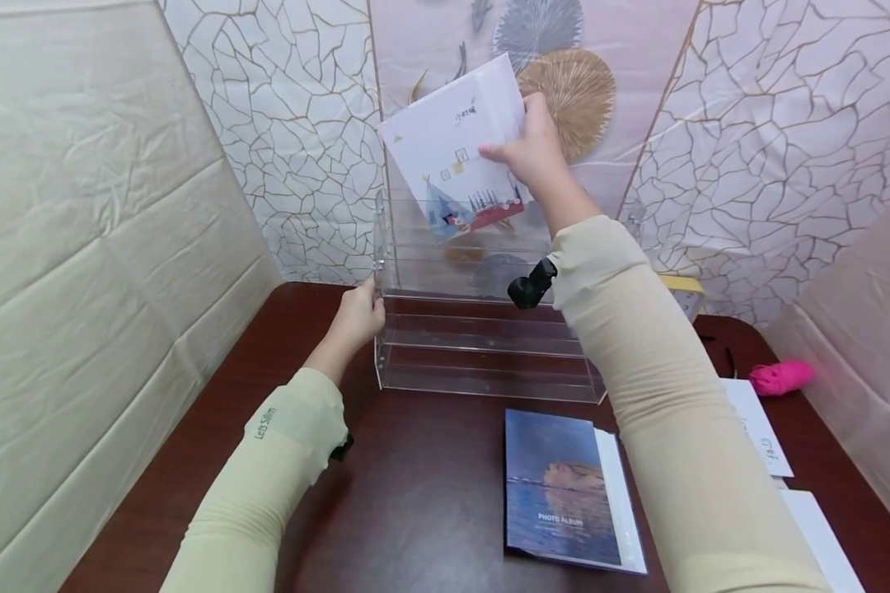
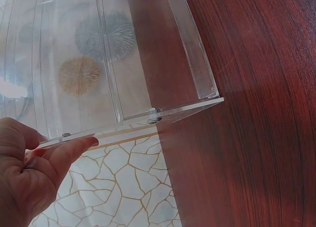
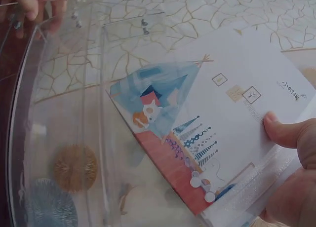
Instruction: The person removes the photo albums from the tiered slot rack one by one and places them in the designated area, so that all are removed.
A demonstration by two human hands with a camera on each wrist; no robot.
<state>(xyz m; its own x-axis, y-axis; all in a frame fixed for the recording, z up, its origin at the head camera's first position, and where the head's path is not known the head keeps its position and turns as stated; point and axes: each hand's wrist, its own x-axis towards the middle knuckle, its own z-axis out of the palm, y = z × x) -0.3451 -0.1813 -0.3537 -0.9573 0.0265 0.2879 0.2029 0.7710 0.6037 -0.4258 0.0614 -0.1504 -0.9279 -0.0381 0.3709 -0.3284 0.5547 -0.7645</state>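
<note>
My right hand (image 1: 537, 148) grips a white album-like book (image 1: 482, 123) by its right edge, thumb on the front cover. A blue tent drawing and a red strip decorate the cover, tilted above a clear acrylic tiered rack (image 1: 482, 333). In the right wrist view the book (image 3: 237, 108) overlaps the rack's top part, and I cannot tell whether they touch. My left hand (image 1: 358, 315) pinches the rack's left side panel; in the left wrist view the thumb and fingers of the left hand (image 2: 34, 168) lie on either side of the panel edge.
A blue photo album (image 1: 559, 486) lies on the dark red-brown table (image 1: 415, 486) in front of the rack. To the right are a pink bundle (image 1: 782, 377), white booklets (image 1: 760, 428) and a yellow-topped item (image 1: 682, 292). Cloth-covered walls (image 1: 319, 140) surround the table.
</note>
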